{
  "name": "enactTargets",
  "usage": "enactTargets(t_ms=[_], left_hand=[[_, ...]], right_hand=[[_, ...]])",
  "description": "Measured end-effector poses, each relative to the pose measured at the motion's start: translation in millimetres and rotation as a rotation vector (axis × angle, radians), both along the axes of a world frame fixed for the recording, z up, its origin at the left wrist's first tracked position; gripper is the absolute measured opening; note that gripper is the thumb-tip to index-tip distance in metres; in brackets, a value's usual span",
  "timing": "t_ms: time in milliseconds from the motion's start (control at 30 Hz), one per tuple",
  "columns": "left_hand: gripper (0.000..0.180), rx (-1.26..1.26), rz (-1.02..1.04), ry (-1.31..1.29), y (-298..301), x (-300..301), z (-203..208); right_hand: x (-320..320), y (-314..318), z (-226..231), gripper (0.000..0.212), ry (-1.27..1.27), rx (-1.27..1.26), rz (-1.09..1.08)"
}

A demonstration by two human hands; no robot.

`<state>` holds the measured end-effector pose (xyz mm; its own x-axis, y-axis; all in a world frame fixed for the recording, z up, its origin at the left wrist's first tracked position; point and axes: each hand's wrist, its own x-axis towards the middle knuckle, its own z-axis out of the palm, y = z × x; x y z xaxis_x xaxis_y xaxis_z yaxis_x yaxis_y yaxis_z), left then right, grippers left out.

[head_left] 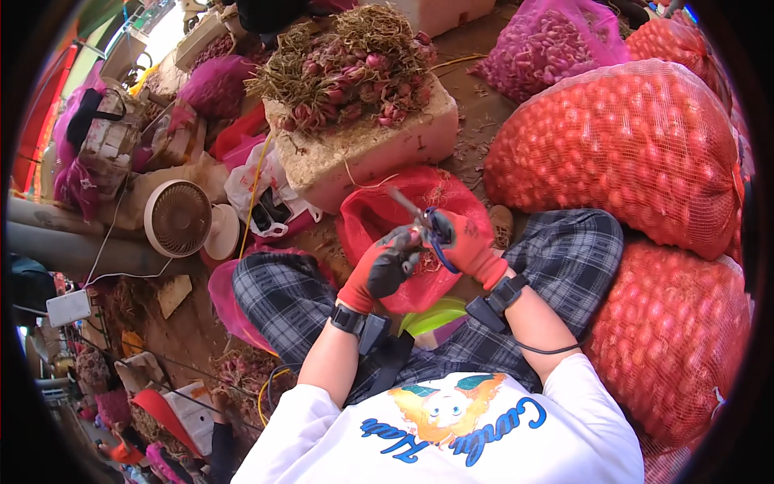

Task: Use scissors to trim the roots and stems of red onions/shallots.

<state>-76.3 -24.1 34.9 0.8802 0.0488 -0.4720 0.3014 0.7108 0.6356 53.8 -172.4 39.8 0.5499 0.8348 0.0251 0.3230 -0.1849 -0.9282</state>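
My right hand, in a red glove with a dark palm, grips a pair of scissors by the blue handles. The blades point up and to the left, just above my left hand. That hand, gloved alike, is closed with its fingertips around a small reddish bulb, seemingly a shallot, mostly hidden by the fingers. Both hands are close together over an open red mesh bag between my knees. Beyond the bag, a pile of shallots with dried stalks lies on a foam box.
Full red mesh sacks of shallots crowd my right side, with a pink bag of bulbs farther off. On the left stand a small fan and a white plastic bag. A green basin sits near my lap.
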Motion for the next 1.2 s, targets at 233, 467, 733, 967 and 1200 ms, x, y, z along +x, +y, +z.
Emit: enactTargets(t_ms=[233, 467, 733, 967, 1200], left_hand=[[0.027, -0.131, 0.302, -0.102, 14.2, 3.9, 4.8], [0.025, 0.249, 0.218, -0.121, 4.7, 2.7, 4.7], [0.028, 0.048, 0.193, -0.254, 14.2, -3.9, -15.6], [0.026, -0.071, 0.183, -0.243, 13.9, -2.6, -11.3], [0.027, -0.140, 0.191, -0.154, 12.1, 0.0, -16.7]], right_hand=[[-11.5, -15.7, -11.0, 0.073, -0.476, -0.287, -0.157], [-22.1, -16.9, -12.1, 0.070, -0.709, -0.531, -0.095], [-13.7, -17.6, -8.5, 0.042, -0.692, -0.524, -0.024], [-11.9, -21.1, -23.5, 0.037, -0.563, -0.443, -0.058], [-7.8, -22.0, -5.2, 0.043, 0.212, -0.374, 0.146]])
